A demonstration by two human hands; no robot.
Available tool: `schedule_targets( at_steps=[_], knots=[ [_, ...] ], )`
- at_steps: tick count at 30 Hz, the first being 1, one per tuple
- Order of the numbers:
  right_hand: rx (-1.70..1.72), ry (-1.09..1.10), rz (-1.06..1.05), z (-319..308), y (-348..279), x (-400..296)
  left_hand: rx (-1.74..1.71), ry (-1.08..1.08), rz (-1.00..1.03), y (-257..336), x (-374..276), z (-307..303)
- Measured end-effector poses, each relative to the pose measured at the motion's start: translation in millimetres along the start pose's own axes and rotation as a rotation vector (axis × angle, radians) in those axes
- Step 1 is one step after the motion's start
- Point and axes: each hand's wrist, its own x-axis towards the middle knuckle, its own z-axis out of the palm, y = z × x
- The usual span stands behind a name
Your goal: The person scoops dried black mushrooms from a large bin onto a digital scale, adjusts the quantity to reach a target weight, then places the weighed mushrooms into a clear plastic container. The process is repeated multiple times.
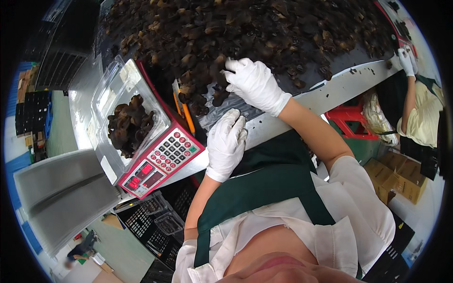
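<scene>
A large heap of dark brown wood ear mushrooms point(247, 39) is spread on the metal table. My right hand point(256, 83), in a white glove, is at the near edge of the heap with its fingers curled; whether a piece is between them is hidden. Close by, my left hand point(227, 143), also gloved, rests at the table's edge beside dark plastic sheeting point(230, 109), its fingers together. To the left, a red and white digital scale point(173, 150) carries a clear plastic clamshell box point(101, 129) with a clump of mushrooms point(130, 125) in it.
Beside the scale lies an orange utility knife point(184, 108). Black plastic crates point(141, 219) with clear boxes stand below the table. A red stool point(350, 122) and cardboard boxes point(396, 177) are at right, near a co-worker with gloved hands point(407, 62). Another person point(81, 247) is farther off at lower left.
</scene>
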Motion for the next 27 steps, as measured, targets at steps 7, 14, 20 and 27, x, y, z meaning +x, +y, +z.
schedule_targets(
  at_steps=[7, 14, 20, 27],
  knots=[
    [0.051, 0.182, 0.007, -25, 57, -22, 0.035, -0.035, -0.02, 4, 2, 0],
    [0.013, 0.27, 0.323, -47, 104, 0, 0.037, -0.03, -0.064, 3, -2, 3],
    [0.06, -0.037, 0.043, -22, 40, 38, 0.127, -0.011, -0.095, 13, 12, 7],
    [0.199, -0.013, -0.164, -10, 62, 30, 0.283, -0.039, -0.156, 10, 46, 1]
  ],
)
